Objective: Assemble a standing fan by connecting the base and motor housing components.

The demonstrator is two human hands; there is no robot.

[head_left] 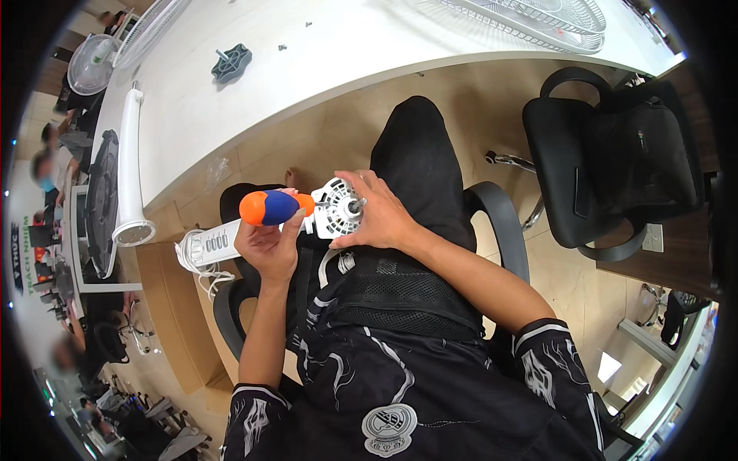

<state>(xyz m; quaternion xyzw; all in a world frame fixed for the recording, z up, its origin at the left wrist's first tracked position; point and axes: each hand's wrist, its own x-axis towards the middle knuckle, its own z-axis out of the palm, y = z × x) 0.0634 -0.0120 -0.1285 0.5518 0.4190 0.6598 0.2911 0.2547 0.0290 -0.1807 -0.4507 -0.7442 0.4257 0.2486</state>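
Over my lap, my left hand (267, 250) is closed round a screwdriver (278, 207) with a thick blue and orange handle. Its shank points right, toward the white slotted motor housing (335, 206) of a fan. My right hand (384, 213) grips that housing from its right side, fingers over the top and thumb below. A metal shaft sticks out of the housing near my palm. The white fan body (217, 243) with a row of grey buttons extends left from beneath my left hand. A white cord (201, 269) is bundled around its far end.
On the white table (300, 77) lie a dark grey star-shaped knob (231, 64) with a bolt, a white pole (131, 161) and fan grilles (530, 23). A black round base (104, 201) is at the left. A cardboard box (171, 307) and black chair (565, 161) stand nearby.
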